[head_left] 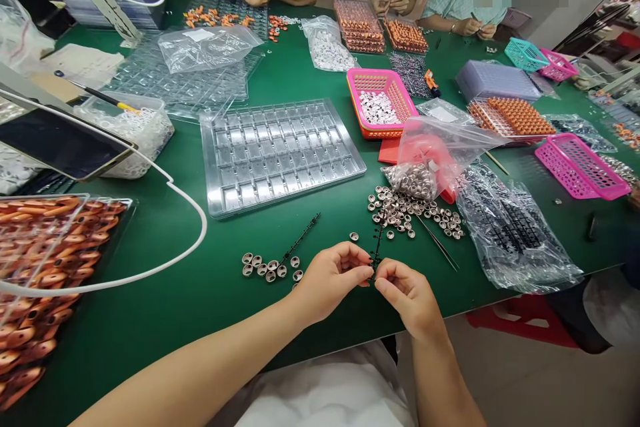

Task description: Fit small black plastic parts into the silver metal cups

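Over the table's near edge, my left hand (336, 275) pinches a thin black plastic strip with small side nubs (378, 240). My right hand (407, 293) is closed at the lower end of the same strip, fingertips almost meeting the left ones. Whatever small part sits between the fingertips is hidden. Left of my hands lie several silver metal cups (271, 267) and a second black strip (301, 237). A larger heap of the same cups (395, 208) spreads just beyond my hands, and metal tweezers (438, 242) rest on its right side.
A clear compartment tray (285, 153) lies ahead. Bagged black strips (515, 227) are at right, and a pink basket (356, 90) holds white parts. Orange parts in trays (35, 287) and a phone (63, 140) on a white cable stand left. Co-workers sit across the green table (165, 233).
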Action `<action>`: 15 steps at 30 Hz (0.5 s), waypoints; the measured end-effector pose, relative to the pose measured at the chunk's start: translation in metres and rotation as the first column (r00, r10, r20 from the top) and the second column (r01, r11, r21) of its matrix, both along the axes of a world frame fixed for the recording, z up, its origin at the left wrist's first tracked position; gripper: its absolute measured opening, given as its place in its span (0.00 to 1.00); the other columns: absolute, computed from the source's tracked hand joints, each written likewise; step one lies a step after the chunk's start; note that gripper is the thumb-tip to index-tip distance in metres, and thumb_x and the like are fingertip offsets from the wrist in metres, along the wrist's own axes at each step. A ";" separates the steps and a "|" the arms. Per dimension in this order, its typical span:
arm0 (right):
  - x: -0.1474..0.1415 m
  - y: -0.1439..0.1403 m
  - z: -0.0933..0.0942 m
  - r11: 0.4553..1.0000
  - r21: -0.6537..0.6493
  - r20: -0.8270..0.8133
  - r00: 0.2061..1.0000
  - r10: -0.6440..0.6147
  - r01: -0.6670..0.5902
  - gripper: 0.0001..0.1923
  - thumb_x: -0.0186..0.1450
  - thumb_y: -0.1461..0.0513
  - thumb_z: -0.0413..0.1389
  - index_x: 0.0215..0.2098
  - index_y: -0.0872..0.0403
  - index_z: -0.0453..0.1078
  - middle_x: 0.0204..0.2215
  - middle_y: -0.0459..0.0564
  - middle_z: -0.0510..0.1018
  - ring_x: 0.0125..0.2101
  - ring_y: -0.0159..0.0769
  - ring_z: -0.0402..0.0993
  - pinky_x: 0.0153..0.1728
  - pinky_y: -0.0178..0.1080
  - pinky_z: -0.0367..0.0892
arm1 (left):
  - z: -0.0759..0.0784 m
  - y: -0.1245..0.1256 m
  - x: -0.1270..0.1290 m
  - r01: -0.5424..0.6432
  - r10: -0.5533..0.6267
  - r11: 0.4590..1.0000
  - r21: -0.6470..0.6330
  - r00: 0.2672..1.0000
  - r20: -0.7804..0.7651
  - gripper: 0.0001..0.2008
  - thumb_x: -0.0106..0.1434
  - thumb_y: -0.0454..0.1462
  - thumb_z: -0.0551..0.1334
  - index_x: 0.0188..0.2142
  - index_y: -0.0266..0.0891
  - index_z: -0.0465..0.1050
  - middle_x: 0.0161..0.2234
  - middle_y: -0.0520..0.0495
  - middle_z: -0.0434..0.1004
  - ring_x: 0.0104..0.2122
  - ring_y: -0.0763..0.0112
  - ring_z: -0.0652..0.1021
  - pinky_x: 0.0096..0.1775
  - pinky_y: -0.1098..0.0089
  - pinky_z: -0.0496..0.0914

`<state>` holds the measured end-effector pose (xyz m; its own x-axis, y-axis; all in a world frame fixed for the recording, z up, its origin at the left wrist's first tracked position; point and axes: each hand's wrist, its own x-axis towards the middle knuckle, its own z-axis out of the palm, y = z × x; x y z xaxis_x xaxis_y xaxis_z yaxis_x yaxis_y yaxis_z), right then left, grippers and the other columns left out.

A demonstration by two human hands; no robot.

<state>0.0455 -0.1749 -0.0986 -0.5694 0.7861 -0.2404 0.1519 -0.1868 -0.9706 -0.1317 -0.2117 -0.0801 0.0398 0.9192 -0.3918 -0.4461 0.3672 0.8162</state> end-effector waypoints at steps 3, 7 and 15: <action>0.000 0.000 -0.004 1.000 -0.030 -0.046 0.999 -0.008 0.006 0.12 0.64 0.55 0.59 0.28 0.53 0.67 0.25 0.44 0.63 0.25 0.31 0.56 0.23 0.34 0.52 | 0.000 0.000 -0.001 0.004 -0.003 1.000 -0.008 0.999 0.036 0.14 0.49 0.40 0.72 0.30 0.35 0.72 0.28 0.51 0.73 0.27 0.74 0.73 0.34 0.70 0.69; -0.001 0.000 -0.009 0.997 -0.072 -0.079 0.996 -0.026 0.021 0.14 0.62 0.53 0.60 0.27 0.53 0.67 0.23 0.44 0.62 0.25 0.32 0.56 0.24 0.34 0.53 | -0.001 0.000 -0.001 0.004 -0.002 1.000 -0.015 0.996 0.094 0.14 0.49 0.40 0.73 0.30 0.35 0.72 0.27 0.52 0.73 0.27 0.74 0.73 0.34 0.70 0.69; -0.006 0.001 -0.008 0.992 -0.128 -0.185 0.982 -0.028 0.005 0.12 0.61 0.55 0.62 0.27 0.54 0.69 0.24 0.44 0.65 0.28 0.34 0.64 0.29 0.36 0.59 | -0.001 0.001 -0.001 0.015 -0.010 0.999 -0.040 0.991 0.137 0.15 0.48 0.40 0.73 0.30 0.35 0.72 0.27 0.51 0.73 0.27 0.74 0.73 0.33 0.70 0.69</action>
<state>0.0396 -0.1735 -0.1068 -0.6007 0.7658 -0.2298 -0.0331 -0.3111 -0.9498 -0.1331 -0.2103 -0.0812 0.1069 0.9018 -0.4188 -0.5475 0.4050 0.7323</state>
